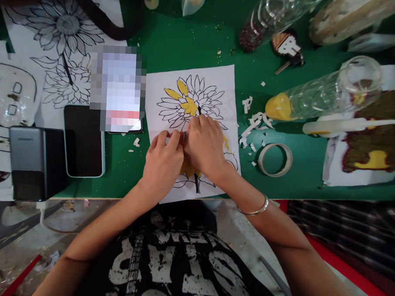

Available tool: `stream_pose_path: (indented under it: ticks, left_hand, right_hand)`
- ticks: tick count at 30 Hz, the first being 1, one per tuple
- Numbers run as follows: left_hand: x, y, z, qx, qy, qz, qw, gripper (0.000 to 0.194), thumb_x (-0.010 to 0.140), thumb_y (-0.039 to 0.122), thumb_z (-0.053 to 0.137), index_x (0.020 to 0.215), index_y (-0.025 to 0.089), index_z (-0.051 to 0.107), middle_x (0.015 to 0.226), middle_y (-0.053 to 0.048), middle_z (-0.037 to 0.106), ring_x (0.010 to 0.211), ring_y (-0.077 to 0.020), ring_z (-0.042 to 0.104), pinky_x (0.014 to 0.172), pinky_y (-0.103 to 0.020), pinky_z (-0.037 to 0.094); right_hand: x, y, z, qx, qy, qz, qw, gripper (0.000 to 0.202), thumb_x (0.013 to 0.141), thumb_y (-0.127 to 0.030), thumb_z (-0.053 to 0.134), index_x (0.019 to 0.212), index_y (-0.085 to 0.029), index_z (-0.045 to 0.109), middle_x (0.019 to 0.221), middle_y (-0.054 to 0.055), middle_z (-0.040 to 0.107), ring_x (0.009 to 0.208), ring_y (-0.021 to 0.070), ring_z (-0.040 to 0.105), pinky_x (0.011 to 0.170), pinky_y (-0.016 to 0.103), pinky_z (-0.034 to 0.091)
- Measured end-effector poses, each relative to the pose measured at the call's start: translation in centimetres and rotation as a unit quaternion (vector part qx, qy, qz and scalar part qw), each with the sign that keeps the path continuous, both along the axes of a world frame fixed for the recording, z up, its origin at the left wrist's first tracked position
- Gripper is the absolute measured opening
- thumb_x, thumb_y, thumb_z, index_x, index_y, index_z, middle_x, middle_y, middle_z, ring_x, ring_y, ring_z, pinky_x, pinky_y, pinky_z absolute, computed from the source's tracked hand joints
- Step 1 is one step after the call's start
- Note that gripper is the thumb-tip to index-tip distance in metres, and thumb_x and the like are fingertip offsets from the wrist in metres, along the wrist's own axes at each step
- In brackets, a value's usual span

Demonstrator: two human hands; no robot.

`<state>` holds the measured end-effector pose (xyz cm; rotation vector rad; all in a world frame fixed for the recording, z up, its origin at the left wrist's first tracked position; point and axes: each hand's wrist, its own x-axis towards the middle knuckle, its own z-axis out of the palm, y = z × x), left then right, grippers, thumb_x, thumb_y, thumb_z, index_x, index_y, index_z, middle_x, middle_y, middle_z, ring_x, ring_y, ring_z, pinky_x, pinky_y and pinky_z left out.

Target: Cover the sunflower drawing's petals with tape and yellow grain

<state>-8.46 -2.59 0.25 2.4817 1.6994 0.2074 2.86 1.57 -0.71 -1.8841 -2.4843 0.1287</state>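
A white sheet with a line drawing of flowers (154,98) lies on the green table, some petals filled in yellow. My left hand (163,159) is over the lower left of the drawing, its fingers bent and pressed together. Beside it, my right hand (204,141) is closed over the middle of the sheet, with a silver bangle (255,208) farther up that arm. The fingertips of both hands meet, and a small dark bit shows between them. What they pinch is hidden. Part of the lower yellow flower lies beneath my hands.
Right of the sheet are white paper scraps (252,126), a tape roll (275,160), a bottle with yellow filling (279,107), a white tool (329,126) and keys (289,60). To the left are a dark phone (84,141), a power bank (28,162) and a blurred lit screen (123,88).
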Motion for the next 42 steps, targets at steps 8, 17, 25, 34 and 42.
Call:
stream_pose_path:
  ticks: [8,17,25,34,42]
  left_hand:
    - [0.1,0.0,0.1,-0.020,-0.007,0.000,1.000,0.026,0.085,0.005,0.040,0.099,0.009,0.063,0.104,-0.009,0.059,0.099,-0.0220,0.051,0.085,-0.031,0.050]
    - [0.2,-0.1,-0.2,-0.007,-0.013,0.004,1.000,0.027,0.088,0.008,0.038,0.098,0.010,0.063,0.105,-0.009,0.059,0.099,-0.0222,0.050,0.084,-0.033,0.050]
    - [0.1,0.0,-0.1,-0.009,-0.006,0.001,1.000,0.030,0.087,0.007,0.039,0.106,0.009,0.061,0.106,-0.010,0.059,0.099,-0.0228,0.049,0.084,-0.034,0.050]
    - [0.1,0.0,0.1,0.002,-0.001,0.000,1.000,0.027,0.087,0.008,0.040,0.099,0.011,0.064,0.104,-0.009,0.060,0.097,-0.0226,0.050,0.082,-0.032,0.050]
    - [0.1,0.0,0.0,0.003,0.000,-0.002,1.000,0.025,0.088,0.009,0.041,0.097,0.010,0.064,0.104,-0.009,0.059,0.097,-0.0226,0.049,0.083,-0.032,0.050]
  right_hand:
    - [-0.2,-0.2,0.0,-0.008,-0.012,-0.019,1.000,0.016,0.082,-0.014,0.036,0.082,-0.011,0.053,0.082,0.017,0.059,0.080,0.0279,0.054,0.071,0.038,0.038]
    - [0.7,0.0,0.3,-0.009,0.076,-0.033,0.996,0.016,0.080,-0.011,0.039,0.078,-0.016,0.054,0.079,0.010,0.059,0.077,0.0238,0.053,0.070,0.036,0.039]
    - [3.3,0.6,1.3,-0.027,0.207,-0.043,0.977,0.019,0.083,-0.016,0.052,0.090,-0.020,0.069,0.078,0.004,0.063,0.077,0.0186,0.056,0.069,0.033,0.043]
    - [2.6,0.6,0.3,-0.040,0.180,0.025,0.982,0.022,0.085,-0.017,0.048,0.074,-0.020,0.067,0.078,0.003,0.062,0.079,0.0192,0.052,0.075,0.034,0.037]
    - [1.6,0.6,0.7,-0.049,0.100,0.002,0.994,0.014,0.075,-0.009,0.046,0.074,-0.017,0.057,0.078,0.007,0.058,0.081,0.0228,0.051,0.074,0.036,0.035]
